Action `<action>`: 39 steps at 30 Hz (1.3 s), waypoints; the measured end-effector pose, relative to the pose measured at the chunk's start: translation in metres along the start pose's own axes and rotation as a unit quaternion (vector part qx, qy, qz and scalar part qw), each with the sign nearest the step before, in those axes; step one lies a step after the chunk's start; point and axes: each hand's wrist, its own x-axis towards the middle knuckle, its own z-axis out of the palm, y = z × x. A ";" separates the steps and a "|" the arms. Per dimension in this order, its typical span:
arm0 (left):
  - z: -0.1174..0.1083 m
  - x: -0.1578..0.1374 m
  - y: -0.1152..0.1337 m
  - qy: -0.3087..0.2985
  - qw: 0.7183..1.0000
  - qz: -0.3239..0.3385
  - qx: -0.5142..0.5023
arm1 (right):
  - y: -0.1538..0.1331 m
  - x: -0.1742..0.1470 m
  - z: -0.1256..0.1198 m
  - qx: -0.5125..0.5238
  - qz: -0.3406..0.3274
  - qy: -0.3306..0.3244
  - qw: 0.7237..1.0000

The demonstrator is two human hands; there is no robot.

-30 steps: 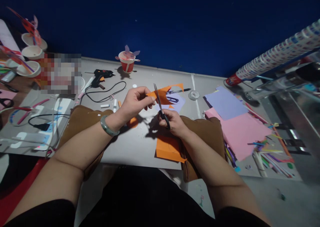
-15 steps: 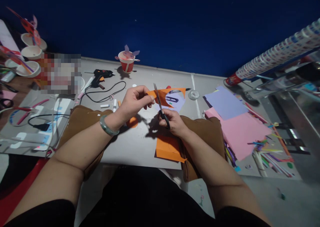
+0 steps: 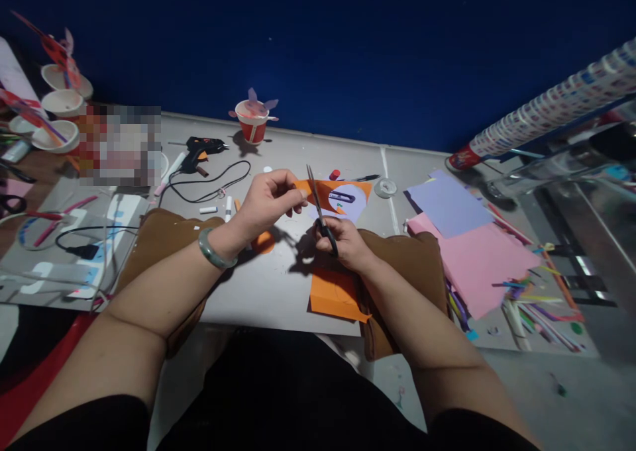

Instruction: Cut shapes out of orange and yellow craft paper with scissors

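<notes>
The left hand (image 3: 275,199) pinches the left end of a piece of orange paper (image 3: 325,194) between thumb and fingers. The right hand (image 3: 345,242) is closed around the handles of the scissors (image 3: 318,202); their blades point away from the body and cross the paper near the left fingertips. The blades look almost together, but I cannot tell whether they bite the paper. The orange paper is above the middle of the table (image 3: 258,292), with a curved edge on its right part.

The step in hand seems to be cutting. To do it well, I would hold the paper taut, turn it with the left hand while the scissors remain steady, and keep the fingertips away from the blades. Short cuts made deep in the blades should give a smoother edge.

Beyond the paper lie purple paper (image 3: 358,206) and a utility knife (image 3: 342,197); nearer to the body are an orange disc (image 3: 264,242) and an orange sheet (image 3: 332,292). Farther out are a glue gun (image 3: 203,150), a decorated paper cup (image 3: 253,123) and a tape roll (image 3: 385,187).
</notes>
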 end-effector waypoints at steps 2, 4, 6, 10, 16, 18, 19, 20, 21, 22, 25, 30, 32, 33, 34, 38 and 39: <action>0.000 0.000 0.000 0.001 1.000 -0.002 0.004 | 0.000 0.000 0.000 0.002 -0.003 0.000 1.000; 0.001 0.000 0.000 0.002 1.000 -0.002 0.006 | 0.000 0.000 0.000 0.002 -0.007 0.003 1.000; 0.001 0.000 0.000 0.002 1.000 -0.001 0.005 | 0.001 0.000 0.000 -0.001 -0.008 0.005 1.000; 0.001 0.000 0.000 0.005 1.000 -0.001 -0.001 | 0.004 0.000 -0.001 -0.004 -0.012 0.008 1.000; 0.001 0.000 0.001 0.007 1.000 -0.001 -0.005 | 0.004 0.000 -0.002 -0.005 -0.012 0.007 1.000; 0.001 0.000 0.001 0.005 1.000 0.001 -0.004 | 0.003 0.000 -0.002 -0.008 -0.013 0.005 1.000; 0.001 0.000 0.001 0.004 1.000 0.002 -0.003 | 0.003 0.000 -0.002 -0.012 -0.015 0.003 1.000; 0.000 0.000 0.001 0.003 1.000 0.003 -0.003 | 0.003 0.000 -0.002 -0.014 -0.017 0.003 1.000; 0.000 0.000 0.001 0.003 1.000 0.004 -0.003 | 0.003 0.000 -0.002 -0.016 -0.018 0.004 1.000; 0.000 0.000 0.001 0.003 1.000 0.005 -0.003 | 0.003 0.000 -0.002 -0.015 -0.018 0.006 1.000; -0.001 0.001 0.000 0.005 1.000 0.006 -0.007 | 0.004 0.000 -0.002 -0.007 -0.006 0.009 1.000; 0.000 0.001 0.000 0.007 1.000 0.004 -0.009 | 0.004 0.002 -0.004 -0.029 -0.028 0.005 0.999; 0.000 0.001 0.001 0.008 1.000 0.005 -0.008 | 0.003 0.002 -0.004 -0.031 -0.031 0.007 0.999; 0.000 0.001 0.001 0.008 1.000 0.006 -0.007 | 0.003 0.002 -0.004 -0.031 -0.031 0.009 0.999; 0.000 0.001 0.000 0.008 1.000 0.006 -0.007 | 0.003 0.002 -0.004 -0.031 -0.030 0.011 0.999; -0.002 0.002 -0.001 0.006 1.000 0.010 -0.010 | 0.003 0.001 -0.003 -0.027 -0.018 0.012 0.999; -0.002 0.002 -0.001 0.006 1.000 0.011 -0.011 | 0.003 0.002 -0.003 -0.027 -0.018 0.011 0.999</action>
